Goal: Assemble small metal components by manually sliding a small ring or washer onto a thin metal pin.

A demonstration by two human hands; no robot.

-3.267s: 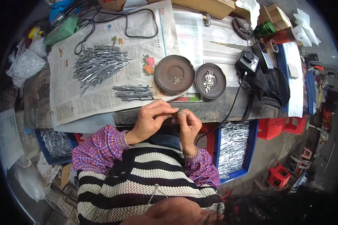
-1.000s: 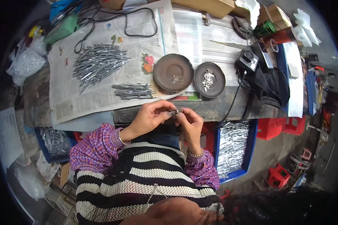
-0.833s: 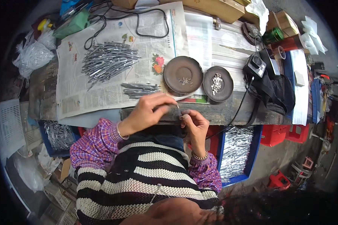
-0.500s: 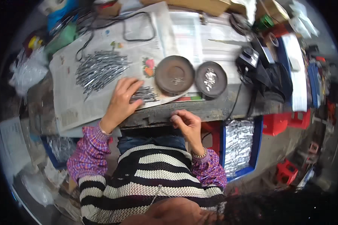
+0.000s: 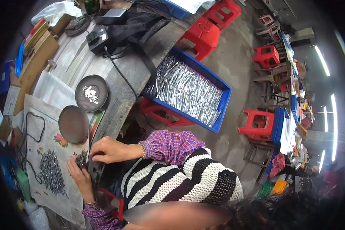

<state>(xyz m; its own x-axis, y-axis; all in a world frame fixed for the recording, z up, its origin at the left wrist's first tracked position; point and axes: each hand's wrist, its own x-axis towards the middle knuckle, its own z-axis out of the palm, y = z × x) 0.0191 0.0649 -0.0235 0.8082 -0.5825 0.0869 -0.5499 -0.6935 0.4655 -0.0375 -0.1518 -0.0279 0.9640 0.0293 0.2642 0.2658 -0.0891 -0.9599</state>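
My left hand lies on newspaper with its thumb and fingers apart around a small pile of slim metal pieces. Close by, at the table's edge, my right hand has its fingers curled together; whatever they may hold is hidden. A larger heap of thin silvery metal pieces rests on the newspaper beyond my left hand. Past my hands stand a brown round dish and a dark round dish with small shiny pieces in it.
A blue crate full of shiny metal strips stands right of the table, above a red stool. A black boxy device, its cable and a black mesh bag lie on the table. More red stools stand beyond.
The view has swung to the right, bringing the crate and the room beyond into sight. My right hand has come nearer to my left hand, which stays at the small pile.
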